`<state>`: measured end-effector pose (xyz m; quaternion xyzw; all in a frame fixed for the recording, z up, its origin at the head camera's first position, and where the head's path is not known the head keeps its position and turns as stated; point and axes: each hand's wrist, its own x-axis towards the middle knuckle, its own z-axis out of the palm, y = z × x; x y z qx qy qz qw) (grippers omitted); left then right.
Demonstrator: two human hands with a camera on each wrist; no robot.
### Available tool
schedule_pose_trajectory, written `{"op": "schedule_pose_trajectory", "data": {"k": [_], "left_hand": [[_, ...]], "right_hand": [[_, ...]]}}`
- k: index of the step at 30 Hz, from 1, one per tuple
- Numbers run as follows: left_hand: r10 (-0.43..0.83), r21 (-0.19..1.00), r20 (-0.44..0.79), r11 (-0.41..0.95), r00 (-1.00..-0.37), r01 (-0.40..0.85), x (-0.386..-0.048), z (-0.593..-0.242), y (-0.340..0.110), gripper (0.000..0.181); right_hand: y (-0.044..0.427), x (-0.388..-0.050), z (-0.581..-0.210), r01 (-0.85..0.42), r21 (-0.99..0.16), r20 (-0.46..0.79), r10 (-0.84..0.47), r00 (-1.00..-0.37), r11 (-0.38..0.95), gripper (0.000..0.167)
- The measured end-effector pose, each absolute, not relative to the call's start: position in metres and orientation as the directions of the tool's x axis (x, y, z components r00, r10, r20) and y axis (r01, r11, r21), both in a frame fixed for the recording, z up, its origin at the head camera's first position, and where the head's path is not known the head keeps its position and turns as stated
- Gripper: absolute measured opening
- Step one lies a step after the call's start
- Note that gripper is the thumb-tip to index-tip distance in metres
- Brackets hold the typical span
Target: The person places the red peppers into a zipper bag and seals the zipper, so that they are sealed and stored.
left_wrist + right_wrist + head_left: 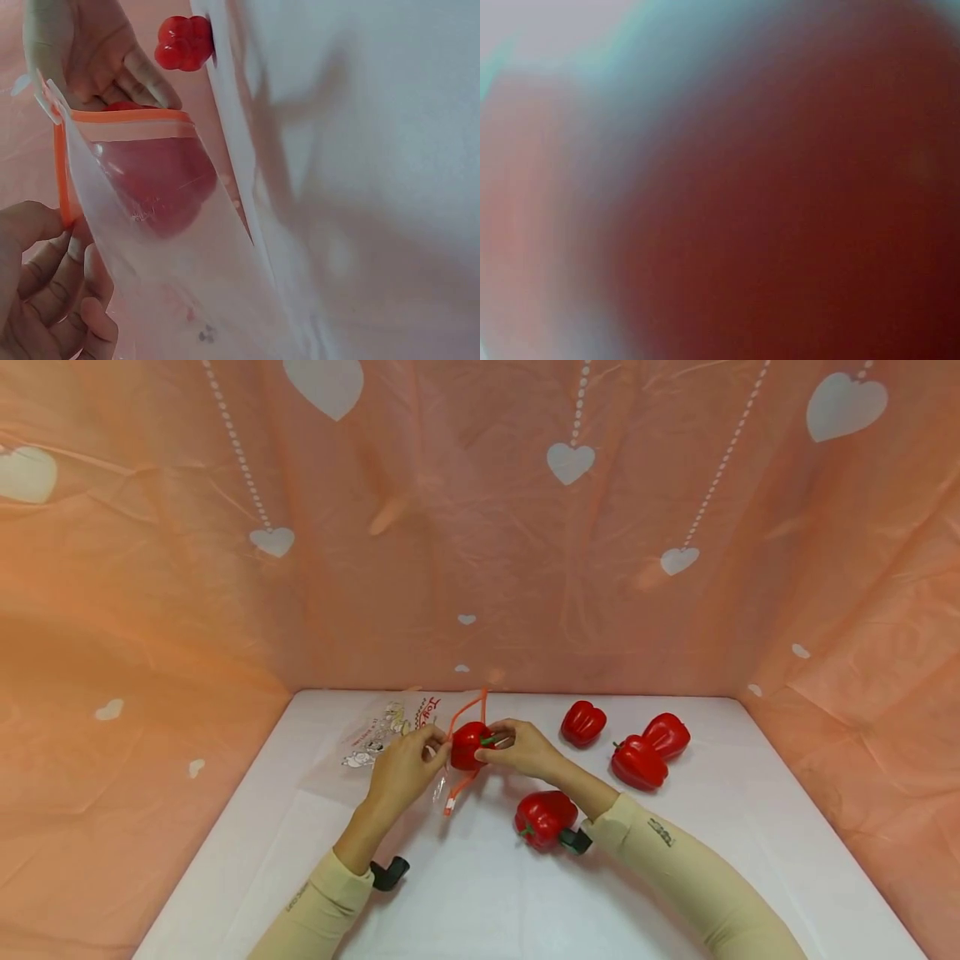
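In the head view my left hand point(401, 772) pinches the orange zip edge point(463, 707) of a clear printed zip bag point(375, 747). My right hand point(528, 752) holds a glossy red bell pepper point(465, 745) by its green-stem end, at the bag's mouth. The left wrist view shows most of that pepper point(157, 184) through the bag's film point(210, 292), below the orange zip point(127, 115). There, left fingers point(49, 281) grip one side of the opening, and the right hand point(105, 56) reaches over the rim. A dark red blur fills most of the right wrist view.
Right of the hands, several more red bell peppers lie on the white table point(465, 902): one pepper point(583, 723) at the back, a touching pair point(639, 762) farther right, and one pepper point(546, 818) by the right forearm. Orange heart-patterned sheeting point(480, 568) encloses the table.
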<state>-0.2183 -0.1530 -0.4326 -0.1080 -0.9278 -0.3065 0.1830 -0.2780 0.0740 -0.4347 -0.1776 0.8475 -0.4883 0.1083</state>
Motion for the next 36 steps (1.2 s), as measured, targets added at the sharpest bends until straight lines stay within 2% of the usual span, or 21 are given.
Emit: {"op": "schedule_pose_trajectory", "data": {"k": [11, 29, 32, 36], "left_hand": [[0.073, 0.563, 0.424, 0.76, -0.903, 0.325, -0.219, -0.432, -0.153, 0.009], [0.086, 0.572, 0.399, 0.755, -0.913, 0.321, -0.219, -0.433, -0.152, 0.009], [0.088, 0.575, 0.389, 0.754, -0.917, 0.317, -0.219, -0.433, -0.151, 0.009], [0.09, 0.579, 0.374, 0.755, -0.923, 0.309, -0.219, -0.434, -0.151, 0.01]], "right_hand": [[0.072, -0.278, -0.441, -0.157, -0.874, -0.03, -0.374, -0.927, 0.46, 0.054], [0.063, -0.277, -0.445, -0.096, -0.837, -0.09, -0.309, -0.947, 0.538, 0.052], [0.063, -0.278, -0.446, -0.067, -0.868, -0.103, -0.31, -0.945, 0.492, 0.046], [0.062, -0.278, -0.445, -0.019, -0.938, -0.112, -0.353, -0.929, 0.347, 0.04]]}}
